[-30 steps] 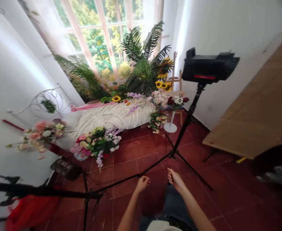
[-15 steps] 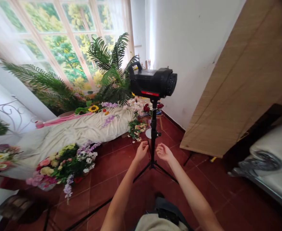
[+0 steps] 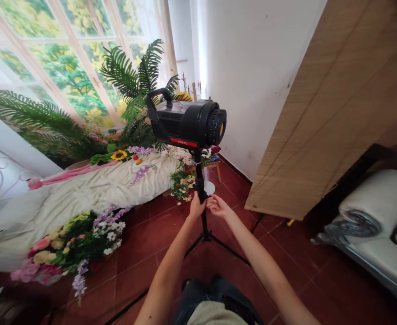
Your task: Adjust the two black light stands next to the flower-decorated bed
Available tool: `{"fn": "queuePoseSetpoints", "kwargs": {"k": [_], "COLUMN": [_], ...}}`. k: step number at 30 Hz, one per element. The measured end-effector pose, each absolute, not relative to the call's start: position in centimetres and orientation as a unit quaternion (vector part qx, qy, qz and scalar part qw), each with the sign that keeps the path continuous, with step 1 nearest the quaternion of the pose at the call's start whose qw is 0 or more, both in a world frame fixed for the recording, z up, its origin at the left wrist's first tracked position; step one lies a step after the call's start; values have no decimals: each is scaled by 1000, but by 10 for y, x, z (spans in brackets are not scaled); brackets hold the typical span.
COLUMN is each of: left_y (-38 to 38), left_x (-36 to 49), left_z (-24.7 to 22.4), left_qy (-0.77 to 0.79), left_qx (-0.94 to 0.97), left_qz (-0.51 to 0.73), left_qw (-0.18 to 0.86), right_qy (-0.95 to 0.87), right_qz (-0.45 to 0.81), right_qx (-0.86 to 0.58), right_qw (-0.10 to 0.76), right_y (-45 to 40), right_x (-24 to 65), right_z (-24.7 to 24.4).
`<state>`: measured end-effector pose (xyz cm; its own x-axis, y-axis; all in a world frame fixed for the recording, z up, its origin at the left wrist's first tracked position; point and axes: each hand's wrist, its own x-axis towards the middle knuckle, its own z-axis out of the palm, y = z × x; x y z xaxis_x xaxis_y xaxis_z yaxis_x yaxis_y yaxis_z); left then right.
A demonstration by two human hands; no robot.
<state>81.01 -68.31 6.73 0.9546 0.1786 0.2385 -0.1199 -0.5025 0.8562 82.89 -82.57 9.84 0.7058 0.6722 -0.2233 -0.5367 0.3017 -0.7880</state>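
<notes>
A black studio light (image 3: pixel 188 122) with a top handle and a red label sits on a black light stand (image 3: pixel 204 225), whose legs are spread on the floor. My left hand (image 3: pixel 196 206) is wrapped round the stand's pole just below the light, at the collar. On the other side of the pole, my right hand (image 3: pixel 218 206) has its fingers closed at the collar's side knob, which they mostly cover.
To the left lies a bed (image 3: pixel 83 194) with cream cloth, and a flower arrangement (image 3: pixel 73 243) stands before it. Palm leaves (image 3: pixel 131 81) rise behind the light. On the right are a hanging bamboo blind (image 3: pixel 293 135) and a pale sofa (image 3: pixel 371 225).
Both hands have come to the stand: the left now grips the pole, the right is at the knob. The light appears nearer and further left as the view has shifted.
</notes>
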Motion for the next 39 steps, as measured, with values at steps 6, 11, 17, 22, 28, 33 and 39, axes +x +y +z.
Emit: {"fn": "queuePoseSetpoints", "kwargs": {"k": [6,11,17,22,28,33,39], "left_y": [-682,-679,-678,-676,-673,-670,-667], "left_x": [809,810,809,811,812,813,818], "left_z": [66,68,67,64,60,57,52], "left_qy": [29,16,15,-2,-12,-22,-36], "left_qx": [862,859,860,856,861,858,814], "left_qz": [131,130,132,137,119,119,143], "left_qw": [488,494,492,499,494,500,562], "right_qy": [-163,-128,-40,-130,-166,-190,-158], "right_qz": [149,31,118,-27,-41,-55,-200], "right_qx": [-762,-839,-747,-790,-807,-823,-789], "right_qw": [608,527,653,598,565,532,559], "right_y": [-842,-848,-827,-822,-818,-816,-780], "right_x": [831,828,827,815,783,779,818], "right_z": [102,93,96,113,105,106,145]}}
